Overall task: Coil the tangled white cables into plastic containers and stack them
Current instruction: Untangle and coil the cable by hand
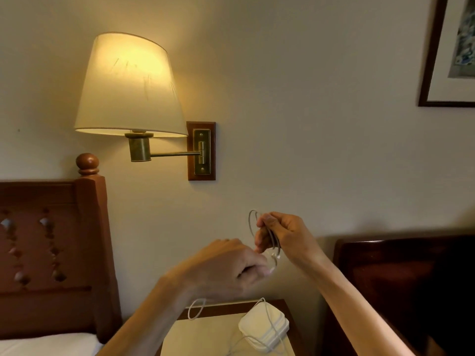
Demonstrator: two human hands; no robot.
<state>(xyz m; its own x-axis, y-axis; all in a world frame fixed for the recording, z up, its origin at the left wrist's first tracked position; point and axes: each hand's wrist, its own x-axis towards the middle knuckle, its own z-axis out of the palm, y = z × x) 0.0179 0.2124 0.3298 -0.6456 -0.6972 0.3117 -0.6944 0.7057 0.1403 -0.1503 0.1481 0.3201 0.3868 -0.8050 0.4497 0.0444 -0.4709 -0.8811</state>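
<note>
My right hand is raised in front of the wall and pinches a small coil of white cable, whose loops stick out to the left of my fingers. My left hand is just below and left of it, fingers curled round the same cable near its end. A loose loop of cable hangs under my left wrist. On the nightstand below sits a stack of white plastic containers with cable draped over it.
A lit wall lamp on a brass arm hangs at the upper left. A wooden headboard with a bed stands at the left. Another dark headboard stands at the right, and a framed picture hangs above it.
</note>
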